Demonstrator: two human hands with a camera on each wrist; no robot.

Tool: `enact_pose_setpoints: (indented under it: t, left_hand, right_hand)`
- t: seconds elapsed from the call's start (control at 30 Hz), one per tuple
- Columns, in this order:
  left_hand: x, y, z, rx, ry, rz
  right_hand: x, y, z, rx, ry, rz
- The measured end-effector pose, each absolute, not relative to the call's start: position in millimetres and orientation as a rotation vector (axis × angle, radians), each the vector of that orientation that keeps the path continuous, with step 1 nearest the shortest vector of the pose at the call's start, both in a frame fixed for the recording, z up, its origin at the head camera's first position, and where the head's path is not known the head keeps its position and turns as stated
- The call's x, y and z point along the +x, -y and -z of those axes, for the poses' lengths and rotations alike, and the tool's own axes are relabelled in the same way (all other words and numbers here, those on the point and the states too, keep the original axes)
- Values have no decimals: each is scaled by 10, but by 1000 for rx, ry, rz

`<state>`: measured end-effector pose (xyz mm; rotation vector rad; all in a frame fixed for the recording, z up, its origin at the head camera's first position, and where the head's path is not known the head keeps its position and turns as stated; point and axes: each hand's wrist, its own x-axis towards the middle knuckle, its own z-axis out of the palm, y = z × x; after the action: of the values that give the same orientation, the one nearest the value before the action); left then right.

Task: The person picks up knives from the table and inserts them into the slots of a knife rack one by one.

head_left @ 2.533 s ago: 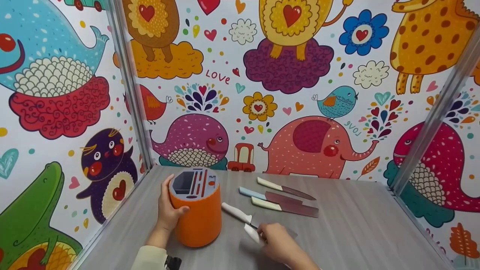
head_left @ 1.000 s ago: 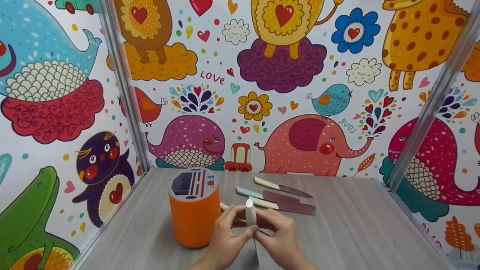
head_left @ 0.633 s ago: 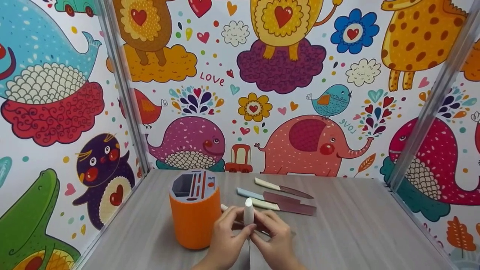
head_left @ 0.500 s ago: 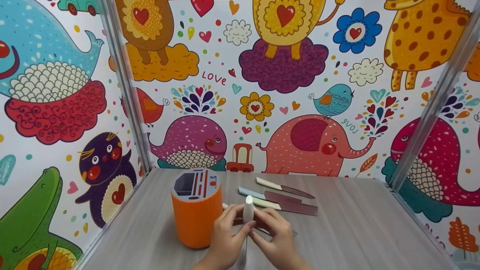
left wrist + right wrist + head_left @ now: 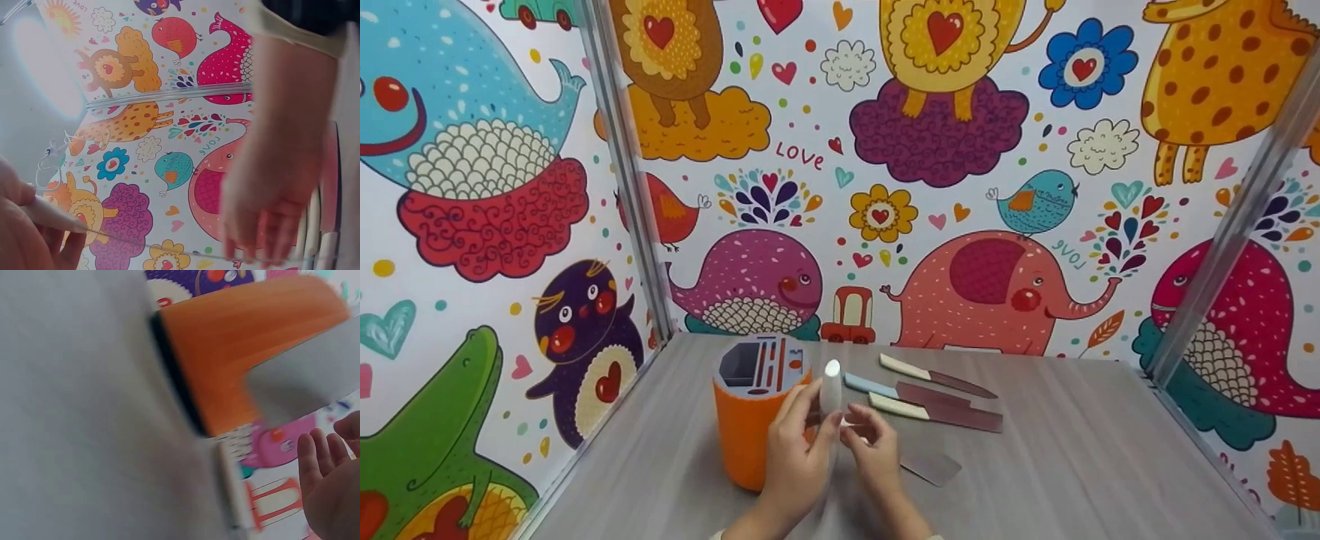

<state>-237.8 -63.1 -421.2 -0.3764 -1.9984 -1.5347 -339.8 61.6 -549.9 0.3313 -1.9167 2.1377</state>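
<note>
Has two cream-handled knives (image 5: 936, 412), one blue-handled knife (image 5: 871, 385), one held knife (image 5: 831, 388), one partly hidden knife (image 5: 934, 466): five altogether. Adds one orange block (image 5: 744, 439), one left hand (image 5: 798, 450), one right hand (image 5: 877, 454).

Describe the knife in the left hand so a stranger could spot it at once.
In the head view, find the orange knife block on the grey table. Partly covering its right side is the left hand, gripping the knife by its upturned whitish handle. Unlike the three cream- or blue-handled knives lying beyond, it is held up in the air.
</note>
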Motion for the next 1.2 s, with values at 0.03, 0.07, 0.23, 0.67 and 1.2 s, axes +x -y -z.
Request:
enact_pose_setpoints:
  t: [0.03,0.07,0.23,0.67,1.2]
  left_hand:
    - [-2374,643,4201,-357,2003,1542]
    - [-2370,656,4188,-337,2000,1551]
    - [-2346,710,4133,-281,1945,1586]
    - [-2239,826,3928,-339,1764,1500]
    - [-2277,896,3405,-466,1595,1383]
  right_hand:
    - [-3412,-580,5559,299,1922,-2166]
    - [-3425,-544,5607,267,1926,-2180]
    - [-3455,-386,5712,276,1877,-2250]
    - [-3576,-343,5792,678,1977,-2316]
    - [-3521,-205,5768,730,2139,-2098]
